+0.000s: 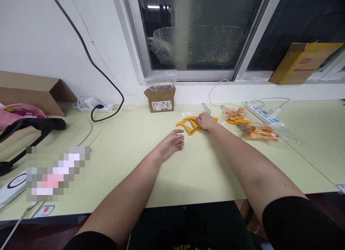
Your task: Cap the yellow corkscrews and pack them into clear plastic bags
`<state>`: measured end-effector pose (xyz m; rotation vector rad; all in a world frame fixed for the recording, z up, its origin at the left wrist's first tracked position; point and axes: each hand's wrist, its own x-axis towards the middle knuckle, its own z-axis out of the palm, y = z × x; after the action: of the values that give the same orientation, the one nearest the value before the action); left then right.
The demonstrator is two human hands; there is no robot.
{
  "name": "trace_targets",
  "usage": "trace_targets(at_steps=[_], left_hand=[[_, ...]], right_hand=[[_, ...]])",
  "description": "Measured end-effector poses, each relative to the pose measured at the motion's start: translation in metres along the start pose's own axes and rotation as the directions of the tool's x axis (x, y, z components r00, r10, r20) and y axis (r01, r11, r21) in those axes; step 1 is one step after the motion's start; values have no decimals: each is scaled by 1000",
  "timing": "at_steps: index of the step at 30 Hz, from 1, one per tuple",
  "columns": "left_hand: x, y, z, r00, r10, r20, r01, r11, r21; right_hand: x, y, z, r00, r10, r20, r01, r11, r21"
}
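Several yellow T-shaped plastic pieces (188, 128) with hollow, flared ends lie loose side by side on the pale table. Over the right part of this group my right hand (205, 121) reaches down, its fingers closed on one of the yellow pieces and partly hiding it. My left hand (171, 145) rests just in front and to the left, fingers apart and slightly curled, palm turned inward, holding nothing. To the right of the loose pieces lie a clear bag of yellow pieces (237, 115) and, nearer, another filled clear bag (262, 132).
A small open cardboard box (161, 100) stands by the wall. Power strips lie at the right (265, 115) and left (104, 108). A black cable (88, 57) hangs at left, near a black frame-like object (35, 124) and a larger carton (29, 90).
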<state>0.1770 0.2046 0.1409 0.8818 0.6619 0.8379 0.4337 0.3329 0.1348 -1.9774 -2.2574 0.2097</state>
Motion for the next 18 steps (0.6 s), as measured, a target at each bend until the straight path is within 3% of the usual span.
trace_targets(at_steps=[7,13,16,18], left_hand=[[0,0,-1,1000,4,-4,-4,1000,6],[0,0,0,1000,7,-10,-7,1000,15],[0,1,-1,1000,11,-12,-11,1000,11],[0,1,-1,1000,16,-16,-16,1000,11]], right_hand=[[9,2,-7,1000,15,-4,-15,1000,4],[20,2,-12,996,-38,77,37,999,22],[19,2,-12,999,-40,19,39,999,36],[16,1,-13,991,-44,-124,54,995,80]])
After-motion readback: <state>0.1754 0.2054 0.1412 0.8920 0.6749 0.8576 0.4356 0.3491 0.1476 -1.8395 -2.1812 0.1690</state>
